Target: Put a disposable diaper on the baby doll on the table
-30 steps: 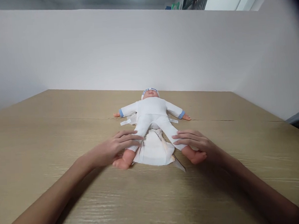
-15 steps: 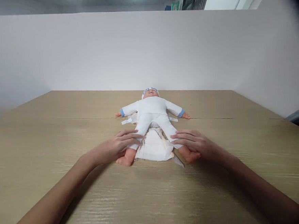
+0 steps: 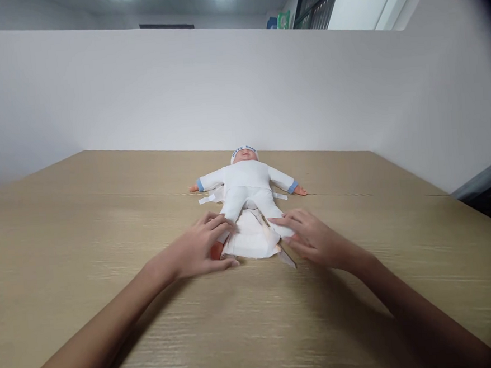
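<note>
Baby doll (image 3: 248, 184) is flat on its back mid-worktop (image 3: 105, 227) on an unfolded diaper (image 3: 249, 241), left hand (image 3: 199, 249) and right hand (image 3: 312, 238) each wrapped around a lower leg.

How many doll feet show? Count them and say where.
0. The left hand covers one lower leg of the doll, the right hand the other; both feet are hidden.

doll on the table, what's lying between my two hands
In the head view, the open white diaper lies between the left hand and right hand, spread under the doll's legs.
</note>
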Available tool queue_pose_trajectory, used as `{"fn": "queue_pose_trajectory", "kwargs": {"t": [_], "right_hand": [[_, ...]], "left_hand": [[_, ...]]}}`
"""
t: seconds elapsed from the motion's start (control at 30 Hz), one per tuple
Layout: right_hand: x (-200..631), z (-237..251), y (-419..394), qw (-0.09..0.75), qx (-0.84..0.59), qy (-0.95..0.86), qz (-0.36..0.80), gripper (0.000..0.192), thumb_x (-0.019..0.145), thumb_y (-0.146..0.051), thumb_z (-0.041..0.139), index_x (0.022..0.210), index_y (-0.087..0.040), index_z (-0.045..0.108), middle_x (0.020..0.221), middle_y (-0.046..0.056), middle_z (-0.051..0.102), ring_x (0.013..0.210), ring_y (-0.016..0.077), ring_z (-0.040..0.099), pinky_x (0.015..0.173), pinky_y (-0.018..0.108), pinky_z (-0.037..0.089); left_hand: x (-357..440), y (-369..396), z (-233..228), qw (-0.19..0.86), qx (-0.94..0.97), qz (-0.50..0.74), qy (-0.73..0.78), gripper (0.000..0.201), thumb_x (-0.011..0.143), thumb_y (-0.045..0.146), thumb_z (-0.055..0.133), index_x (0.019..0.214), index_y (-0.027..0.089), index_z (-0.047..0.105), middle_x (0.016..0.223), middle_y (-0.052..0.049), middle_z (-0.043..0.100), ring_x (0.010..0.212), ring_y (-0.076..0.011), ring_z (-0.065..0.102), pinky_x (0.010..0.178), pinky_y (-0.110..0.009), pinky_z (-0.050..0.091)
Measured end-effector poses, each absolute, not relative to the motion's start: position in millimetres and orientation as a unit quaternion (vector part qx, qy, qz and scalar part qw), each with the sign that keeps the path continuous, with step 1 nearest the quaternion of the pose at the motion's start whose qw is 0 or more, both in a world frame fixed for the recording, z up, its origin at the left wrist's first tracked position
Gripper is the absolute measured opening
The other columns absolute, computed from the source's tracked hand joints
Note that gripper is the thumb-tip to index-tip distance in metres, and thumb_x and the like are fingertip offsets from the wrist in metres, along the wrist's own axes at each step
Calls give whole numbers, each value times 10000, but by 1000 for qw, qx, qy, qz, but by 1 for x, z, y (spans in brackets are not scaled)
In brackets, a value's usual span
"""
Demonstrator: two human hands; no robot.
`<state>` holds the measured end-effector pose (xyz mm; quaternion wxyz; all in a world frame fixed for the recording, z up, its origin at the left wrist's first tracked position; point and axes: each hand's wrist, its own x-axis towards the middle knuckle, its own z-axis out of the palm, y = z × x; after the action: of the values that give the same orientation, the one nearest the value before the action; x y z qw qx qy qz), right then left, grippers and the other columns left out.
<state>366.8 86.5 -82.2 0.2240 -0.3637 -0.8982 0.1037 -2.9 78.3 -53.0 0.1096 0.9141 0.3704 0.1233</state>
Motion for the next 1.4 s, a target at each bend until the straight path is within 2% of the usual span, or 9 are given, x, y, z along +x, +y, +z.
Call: {"fn": "queue_pose_trajectory", "kwargs": {"t": [0.13, 0.27, 0.33, 0.47, 0.63, 0.87, 1.07, 1.3, 1.4], "right_hand": [[345, -98, 81, 238, -375, -896, 13, 386, 1001, -238, 708, 1386, -247, 717, 1259, 151, 666, 1180, 360, 614, 1029, 561, 556], [349, -99, 79, 277, -355, -889, 80, 15, 1050, -252, 686, 1049, -237, 687, 1320, 123, 690, 1233, 325, 629, 1076, 527, 535], [353, -95, 75, 281, -349, -886, 119, 91, 1081, -297, 678, 1008, -245, 657, 1393, 110, 691, 1282, 309, 641, 1097, 514, 536], [355, -92, 64, 268, -331, -897, 118, 100, 1103, -305, 647, 1019, -252, 643, 1515, 122, 651, 1419, 318, 611, 1179, 561, 511], [355, -96, 55, 245, -310, -911, 113, 43, 1071, -278, 664, 1058, -266, 625, 1541, 104, 651, 1572, 347, 518, 1315, 707, 348], [348, -90, 43, 256, -386, -876, 132, 650, 982, -434, 800, 1531, -299, 478, 1528, 123, 671, 1495, 349, 601, 1348, 724, 303], [329, -99, 27, 263, -406, -874, 44, 499, 862, -537, 907, 1228, -288, 675, 1422, 124, 703, 1442, 416, 600, 1316, 763, 318], [310, -123, 21, 337, -433, -836, -25, 314, 904, -351, 880, 1033, -275, 604, 1306, 129, 750, 1343, 426, 649, 1249, 761, 424], [303, -130, 25, 350, -444, -823, -46, 373, 904, -374, 883, 1078, -279, 567, 1203, 142, 735, 1283, 432, 656, 1235, 762, 437]], "left_hand": [[6, 76, -63, 67, 909, 125, 391, 575, 931, 623, 783, 1357, 273, 620, 1463, -105, 622, 1330, -397, 518, 1061, -559, 545], [8, 77, -70, 46, 905, 134, 401, 356, 956, 432, 751, 1237, 251, 628, 1379, -108, 627, 1250, -369, 520, 1011, -528, 539], [8, 78, -71, 46, 904, 142, 400, 286, 957, 362, 733, 1197, 245, 633, 1339, -106, 630, 1214, -355, 515, 1011, -520, 533], [7, 78, -71, 65, 902, 149, 399, 250, 965, 301, 711, 1196, 242, 636, 1333, -101, 625, 1193, -341, 503, 1035, -524, 521], [7, 78, -70, 72, 901, 157, 398, 236, 978, 295, 711, 1196, 244, 638, 1369, -97, 627, 1203, -342, 496, 1039, -533, 518], [7, 79, -72, 83, 899, 160, 398, 212, 985, 295, 713, 1175, 251, 630, 1390, -89, 620, 1230, -342, 486, 1048, -536, 522], [7, 79, -72, 85, 898, 160, 402, 192, 977, 274, 699, 1154, 258, 625, 1394, -84, 623, 1226, -343, 485, 1038, -533, 517], [5, 81, -73, 113, 890, 182, 403, 210, 1002, 265, 636, 1210, 260, 666, 1374, -78, 643, 1228, -332, 485, 1066, -524, 498], [6, 81, -71, 130, 880, 196, 413, 209, 990, 261, 634, 1195, 256, 670, 1338, -75, 663, 1235, -332, 493, 1066, -510, 496]]}}
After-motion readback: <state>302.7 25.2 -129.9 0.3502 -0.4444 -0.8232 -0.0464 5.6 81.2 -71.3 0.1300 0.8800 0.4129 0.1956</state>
